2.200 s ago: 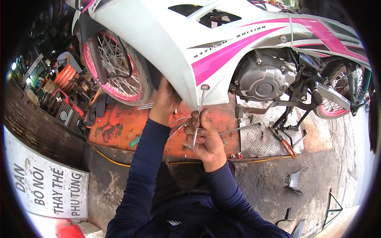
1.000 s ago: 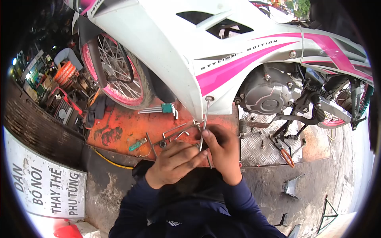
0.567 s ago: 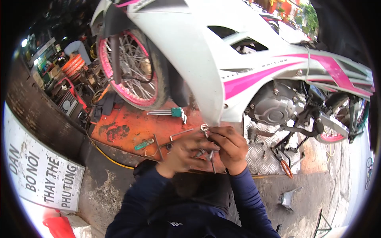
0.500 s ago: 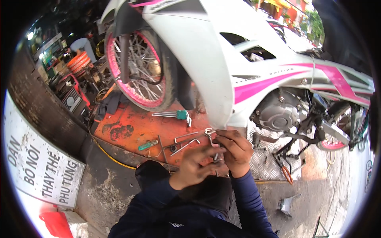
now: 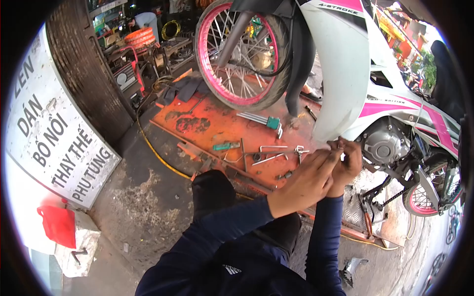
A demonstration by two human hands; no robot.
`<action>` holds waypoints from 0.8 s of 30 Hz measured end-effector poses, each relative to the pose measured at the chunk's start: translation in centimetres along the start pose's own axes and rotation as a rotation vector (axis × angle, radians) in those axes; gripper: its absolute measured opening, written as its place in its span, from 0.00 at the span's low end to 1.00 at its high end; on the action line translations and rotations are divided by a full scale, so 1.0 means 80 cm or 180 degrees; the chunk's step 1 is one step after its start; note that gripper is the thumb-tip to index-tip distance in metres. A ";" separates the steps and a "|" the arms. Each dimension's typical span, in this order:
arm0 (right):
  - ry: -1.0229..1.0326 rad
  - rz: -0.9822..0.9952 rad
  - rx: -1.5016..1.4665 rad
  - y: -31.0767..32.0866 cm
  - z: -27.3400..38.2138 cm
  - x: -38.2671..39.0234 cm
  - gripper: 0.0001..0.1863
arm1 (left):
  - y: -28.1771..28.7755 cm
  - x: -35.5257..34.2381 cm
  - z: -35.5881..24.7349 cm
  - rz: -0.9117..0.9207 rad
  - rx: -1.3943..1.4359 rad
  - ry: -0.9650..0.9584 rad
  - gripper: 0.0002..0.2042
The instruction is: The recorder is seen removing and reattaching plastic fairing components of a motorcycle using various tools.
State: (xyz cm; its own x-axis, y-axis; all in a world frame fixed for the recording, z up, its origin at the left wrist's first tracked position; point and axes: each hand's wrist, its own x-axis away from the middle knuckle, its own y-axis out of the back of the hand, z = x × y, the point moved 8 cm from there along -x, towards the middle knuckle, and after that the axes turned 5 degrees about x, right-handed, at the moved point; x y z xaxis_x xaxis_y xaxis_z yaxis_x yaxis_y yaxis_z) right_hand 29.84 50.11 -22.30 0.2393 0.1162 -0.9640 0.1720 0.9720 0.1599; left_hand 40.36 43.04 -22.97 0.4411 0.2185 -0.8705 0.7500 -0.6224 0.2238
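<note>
My left hand (image 5: pixel 300 189) and my right hand (image 5: pixel 348 164) are close together, fingers curled, at the lower tip of the white motorcycle fairing (image 5: pixel 340 89); what they grip is hidden behind the fingers. Just left of them, on the orange metal platform (image 5: pixel 185 153), lie a silver wrench (image 5: pixel 298 152), loose hex keys (image 5: pixel 270 158) and a green-handled tool (image 5: pixel 225 146). A hex key set in a green holder (image 5: pixel 271 123) lies below the pink-rimmed front wheel (image 5: pixel 212 69). The silver engine cover (image 5: pixel 385 144) is right of my hands.
A white signboard (image 5: pixel 64 148) stands at the left, near a red cloth (image 5: pixel 58 227). A yellow hose (image 5: pixel 163 160) runs beside the platform. Pliers (image 5: pixel 366 219) lie at the right. A person in pale clothing (image 5: pixel 145 22) bends among clutter at the back.
The view has swung left. My left hand left the fairing and joined the right; the long key seen in the fairing bolt came out. Both hands have since moved up and right to the fairing's tip.
</note>
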 end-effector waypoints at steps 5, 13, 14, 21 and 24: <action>-0.0232 -0.0140 -0.0325 0.005 -0.002 0.008 0.08 | 0.010 -0.025 -0.003 0.1152 0.0094 -0.0647 0.20; -0.0626 -0.0152 -0.0077 0.000 0.011 0.023 0.11 | -0.005 -0.064 0.051 0.3171 0.2304 0.0500 0.13; -0.0720 -0.0175 -0.0009 -0.001 0.016 0.023 0.11 | -0.013 -0.062 0.058 0.3214 0.2344 0.0478 0.13; -0.1877 -0.0134 0.0281 0.018 0.021 0.046 0.20 | -0.054 -0.047 0.077 0.3439 0.3158 0.1659 0.18; -0.1190 -0.0205 0.0949 0.048 0.090 0.034 0.23 | -0.071 -0.042 0.079 0.2860 0.3110 0.1401 0.19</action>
State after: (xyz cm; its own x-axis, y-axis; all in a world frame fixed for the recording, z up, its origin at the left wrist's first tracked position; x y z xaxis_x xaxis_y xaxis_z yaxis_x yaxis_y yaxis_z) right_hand 38.05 52.72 -22.79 0.5369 -0.0767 -0.8402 0.4513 0.8675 0.2092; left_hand 31.46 41.11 -24.06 0.8350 -0.4278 -0.3460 -0.4303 -0.8997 0.0739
